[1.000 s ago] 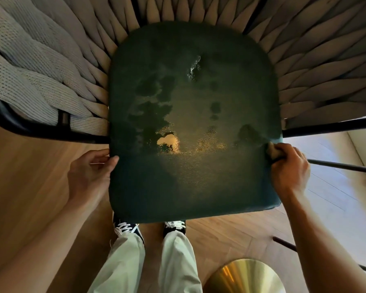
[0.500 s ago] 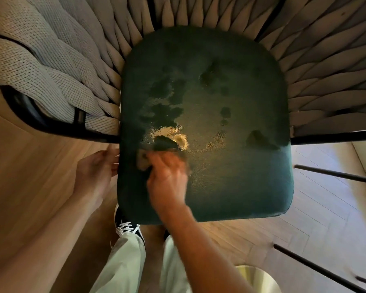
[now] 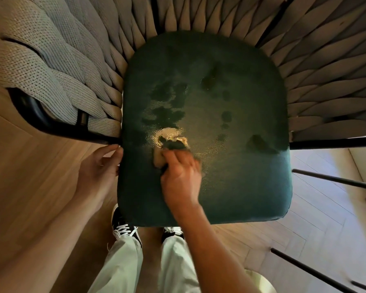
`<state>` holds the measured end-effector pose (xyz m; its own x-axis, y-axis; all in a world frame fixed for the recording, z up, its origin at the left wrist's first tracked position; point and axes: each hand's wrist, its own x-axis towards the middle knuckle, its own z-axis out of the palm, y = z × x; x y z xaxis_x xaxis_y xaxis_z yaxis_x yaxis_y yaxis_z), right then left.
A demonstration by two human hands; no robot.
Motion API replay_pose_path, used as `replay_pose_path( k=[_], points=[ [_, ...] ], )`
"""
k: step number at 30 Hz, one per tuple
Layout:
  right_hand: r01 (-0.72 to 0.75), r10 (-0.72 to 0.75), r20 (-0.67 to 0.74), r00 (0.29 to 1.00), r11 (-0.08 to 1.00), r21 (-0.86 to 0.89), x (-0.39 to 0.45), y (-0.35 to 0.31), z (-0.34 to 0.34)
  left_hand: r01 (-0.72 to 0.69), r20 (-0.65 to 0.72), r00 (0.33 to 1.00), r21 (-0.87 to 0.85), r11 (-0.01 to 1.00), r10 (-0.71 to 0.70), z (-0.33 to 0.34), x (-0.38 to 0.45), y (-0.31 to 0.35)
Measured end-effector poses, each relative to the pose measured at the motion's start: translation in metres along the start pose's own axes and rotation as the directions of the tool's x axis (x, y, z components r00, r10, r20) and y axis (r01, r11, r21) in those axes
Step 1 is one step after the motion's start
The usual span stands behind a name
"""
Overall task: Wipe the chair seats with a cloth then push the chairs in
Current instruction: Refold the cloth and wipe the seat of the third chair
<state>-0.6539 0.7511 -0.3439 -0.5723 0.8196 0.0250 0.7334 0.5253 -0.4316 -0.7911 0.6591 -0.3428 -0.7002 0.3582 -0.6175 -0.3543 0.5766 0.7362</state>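
A dark green chair seat fills the middle of the view, with darker damp patches and a bright glare spot on it. My right hand grips a small tan cloth and presses it onto the seat's left middle part, just below the glare. Most of the cloth is hidden under my fingers. My left hand rests against the seat's left edge, fingers straight along its side.
The chair's woven rope back and arms wrap round the seat on a black metal frame. Black chair legs cross the wooden floor at the right. My legs and shoes stand at the seat's front edge. A pale round base shows at the bottom.
My right hand swept the cloth from the seat's right edge across to its left middle, then stayed about there. The left hand kept its place on the left edge.
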Motion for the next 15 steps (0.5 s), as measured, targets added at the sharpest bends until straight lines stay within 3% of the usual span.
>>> replay_pose_path(
  k=[8,15],
  points=[
    [-0.192,0.195,0.012,0.981,0.974,-0.120,0.004,0.125,-0.062,-0.095,-0.073,0.991,0.196,0.976,0.111,0.008,-0.001,0.003],
    [-0.467,0.457,-0.104,0.884,0.874,-0.132,0.020,0.202,-0.106,-0.098,-0.108,0.987,0.196,0.976,0.121,0.009,0.005,0.001]
  ],
)
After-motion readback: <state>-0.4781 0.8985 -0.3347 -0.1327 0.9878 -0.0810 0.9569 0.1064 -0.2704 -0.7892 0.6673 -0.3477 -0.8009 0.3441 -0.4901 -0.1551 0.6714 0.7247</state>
